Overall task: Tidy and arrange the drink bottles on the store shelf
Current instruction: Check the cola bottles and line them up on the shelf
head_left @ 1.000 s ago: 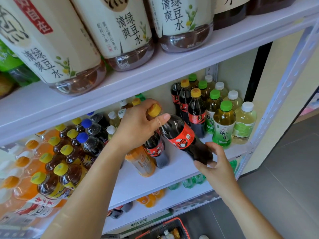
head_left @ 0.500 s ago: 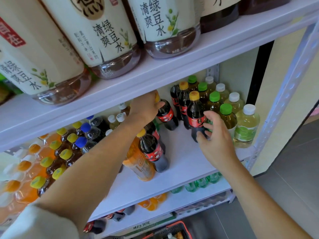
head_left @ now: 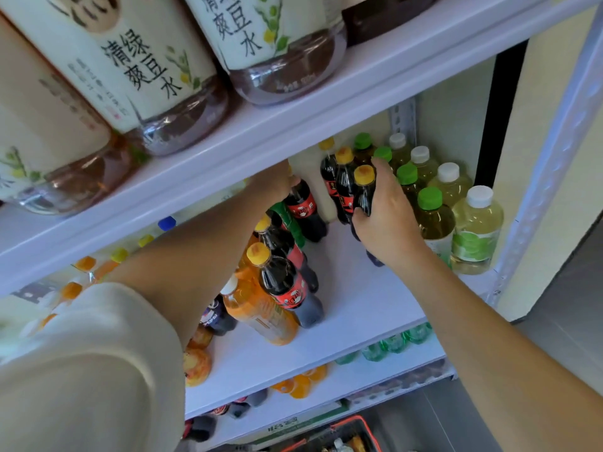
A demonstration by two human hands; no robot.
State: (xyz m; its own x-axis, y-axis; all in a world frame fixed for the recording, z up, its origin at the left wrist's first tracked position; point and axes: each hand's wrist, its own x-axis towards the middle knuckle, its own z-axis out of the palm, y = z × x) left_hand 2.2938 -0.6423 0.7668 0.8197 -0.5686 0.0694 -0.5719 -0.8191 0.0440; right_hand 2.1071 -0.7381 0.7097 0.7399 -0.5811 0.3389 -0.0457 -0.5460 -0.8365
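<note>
**Closing up the dark-bottle row**

The white shelf (head_left: 359, 305) is carrying the row at mid-right. The right hand (head_left: 388, 220) is clasping the front yellow-capped bottle (head_left: 363, 190). The left hand (head_left: 274, 184) is gripping a second dark bottle (head_left: 303, 207) by its neck, just beside the row. Advice: keep both upright and slide them snug.

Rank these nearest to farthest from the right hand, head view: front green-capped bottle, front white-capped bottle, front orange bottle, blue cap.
1. Front green-capped bottle, just right of the right hand.
2. Front white-capped bottle, farther right.
3. Front orange bottle, lower left.
4. Blue cap, far left.
</note>
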